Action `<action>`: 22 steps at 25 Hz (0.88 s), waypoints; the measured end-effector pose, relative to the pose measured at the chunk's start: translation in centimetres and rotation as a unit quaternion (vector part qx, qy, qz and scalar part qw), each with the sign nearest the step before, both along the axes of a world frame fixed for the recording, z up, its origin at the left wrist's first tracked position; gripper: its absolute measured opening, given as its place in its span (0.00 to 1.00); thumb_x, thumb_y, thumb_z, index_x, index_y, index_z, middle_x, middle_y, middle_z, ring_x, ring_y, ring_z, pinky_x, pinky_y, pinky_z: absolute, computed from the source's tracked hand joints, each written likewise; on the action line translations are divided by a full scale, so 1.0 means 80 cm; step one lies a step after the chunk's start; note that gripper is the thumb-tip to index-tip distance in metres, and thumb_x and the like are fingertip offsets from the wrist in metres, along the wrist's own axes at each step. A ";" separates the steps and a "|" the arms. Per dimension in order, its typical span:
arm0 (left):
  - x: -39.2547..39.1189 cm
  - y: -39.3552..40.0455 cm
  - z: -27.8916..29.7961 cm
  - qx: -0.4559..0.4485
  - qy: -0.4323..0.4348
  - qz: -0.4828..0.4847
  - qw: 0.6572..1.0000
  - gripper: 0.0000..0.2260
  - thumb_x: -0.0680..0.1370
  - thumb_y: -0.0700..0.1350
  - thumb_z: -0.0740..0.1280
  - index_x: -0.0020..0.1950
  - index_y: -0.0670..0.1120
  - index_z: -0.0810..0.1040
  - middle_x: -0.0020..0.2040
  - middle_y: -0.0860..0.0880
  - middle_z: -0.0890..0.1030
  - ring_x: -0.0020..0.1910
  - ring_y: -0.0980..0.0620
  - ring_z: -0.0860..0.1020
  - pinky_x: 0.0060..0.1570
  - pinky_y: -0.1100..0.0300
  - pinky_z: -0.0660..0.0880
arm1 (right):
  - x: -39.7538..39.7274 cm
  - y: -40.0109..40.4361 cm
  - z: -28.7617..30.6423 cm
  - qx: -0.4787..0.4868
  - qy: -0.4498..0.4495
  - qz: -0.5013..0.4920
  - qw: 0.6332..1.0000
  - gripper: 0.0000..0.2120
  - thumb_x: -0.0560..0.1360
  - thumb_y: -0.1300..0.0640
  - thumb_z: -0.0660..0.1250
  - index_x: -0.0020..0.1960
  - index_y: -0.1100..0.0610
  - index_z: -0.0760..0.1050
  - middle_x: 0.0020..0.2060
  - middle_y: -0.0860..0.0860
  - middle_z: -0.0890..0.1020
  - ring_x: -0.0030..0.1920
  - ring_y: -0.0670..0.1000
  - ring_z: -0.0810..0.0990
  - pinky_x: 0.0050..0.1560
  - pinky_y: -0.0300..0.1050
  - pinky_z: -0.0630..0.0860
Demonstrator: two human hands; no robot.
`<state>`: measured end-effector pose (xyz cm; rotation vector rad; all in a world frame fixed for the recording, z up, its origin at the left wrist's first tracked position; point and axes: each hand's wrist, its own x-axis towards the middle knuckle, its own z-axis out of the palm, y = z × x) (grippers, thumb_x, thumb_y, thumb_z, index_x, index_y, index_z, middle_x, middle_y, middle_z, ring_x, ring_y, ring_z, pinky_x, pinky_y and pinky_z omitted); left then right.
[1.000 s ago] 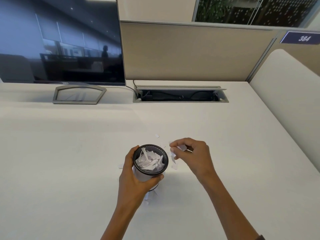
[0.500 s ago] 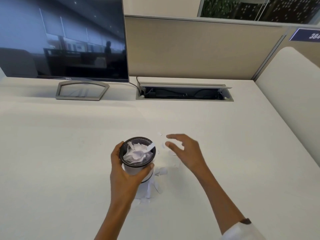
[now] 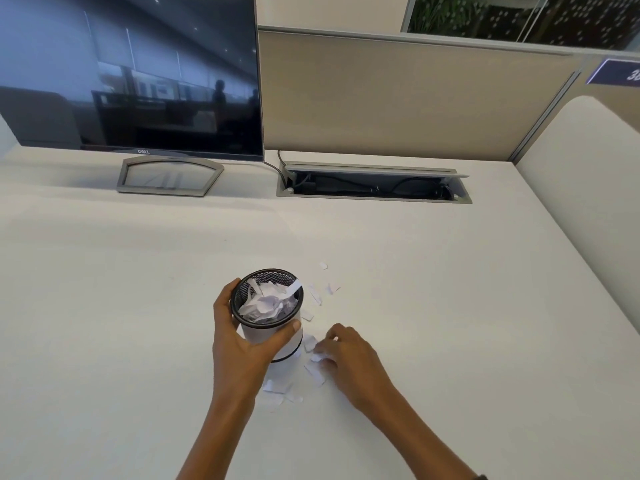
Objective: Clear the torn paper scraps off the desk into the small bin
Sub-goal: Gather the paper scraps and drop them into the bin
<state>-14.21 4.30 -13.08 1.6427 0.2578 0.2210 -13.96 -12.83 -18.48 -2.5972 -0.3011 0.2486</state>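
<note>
Your left hand (image 3: 242,344) grips the black mesh bin (image 3: 266,308); at its 5 o'clock, your right hand (image 3: 349,358) pinches white torn paper scraps (image 3: 317,356) on the white table (image 3: 433,306).

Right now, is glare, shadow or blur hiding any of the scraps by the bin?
Head view: lighting is soft and even, no glare on the desk. White scraps on white read faintly, edges low in contrast. The right hand is slightly blurred at its fingers. The left hand and bin cover anything beneath them. The monitor shows reflections only. Wide-angle bending shows at the edges.
</note>
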 end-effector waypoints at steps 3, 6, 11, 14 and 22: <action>-0.002 -0.003 -0.001 0.003 0.005 -0.020 1.000 0.41 0.56 0.48 0.79 0.65 0.59 0.66 0.61 0.64 0.74 0.59 0.67 0.73 0.56 0.62 0.72 | 0.014 -0.020 0.019 0.068 0.035 -0.104 0.992 0.10 0.68 0.68 0.64 0.42 0.58 0.82 0.40 0.54 0.81 0.41 0.49 0.79 0.42 0.42 0.73; -0.004 -0.008 -0.004 0.011 0.009 -0.051 0.999 0.40 0.55 0.47 0.79 0.64 0.62 0.66 0.57 0.69 0.75 0.57 0.69 0.73 0.55 0.62 0.72 | 0.027 -0.038 0.061 0.194 0.014 -0.191 0.962 0.11 0.67 0.71 0.66 0.36 0.56 0.82 0.28 0.48 0.82 0.29 0.39 0.78 0.36 0.32 0.73; -0.008 -0.022 -0.002 0.029 -0.001 -0.107 0.994 0.39 0.54 0.50 0.79 0.60 0.69 0.66 0.58 0.70 0.74 0.58 0.68 0.73 0.50 0.75 0.71 | 0.038 -0.032 0.142 0.355 -0.079 -0.184 0.913 0.07 0.68 0.64 0.73 0.37 0.52 0.82 0.26 0.45 0.83 0.29 0.42 0.80 0.37 0.29 0.74; -0.010 -0.029 -0.002 0.028 -0.002 -0.128 0.991 0.40 0.55 0.46 0.79 0.61 0.65 0.66 0.57 0.70 0.75 0.57 0.68 0.73 0.47 0.78 0.70 | 0.037 -0.008 0.166 0.330 -0.008 -0.094 0.939 0.08 0.67 0.61 0.75 0.42 0.50 0.83 0.35 0.43 0.84 0.35 0.43 0.80 0.38 0.33 0.76; -0.010 -0.031 0.003 0.031 0.010 -0.130 0.991 0.35 0.60 0.46 0.75 0.61 0.69 0.65 0.53 0.69 0.78 0.52 0.66 0.79 0.43 0.72 0.75 | -0.001 0.017 0.151 0.026 -0.129 0.142 0.981 0.17 0.78 0.44 0.57 0.57 0.54 0.76 0.56 0.48 0.80 0.58 0.43 0.72 0.72 0.41 0.52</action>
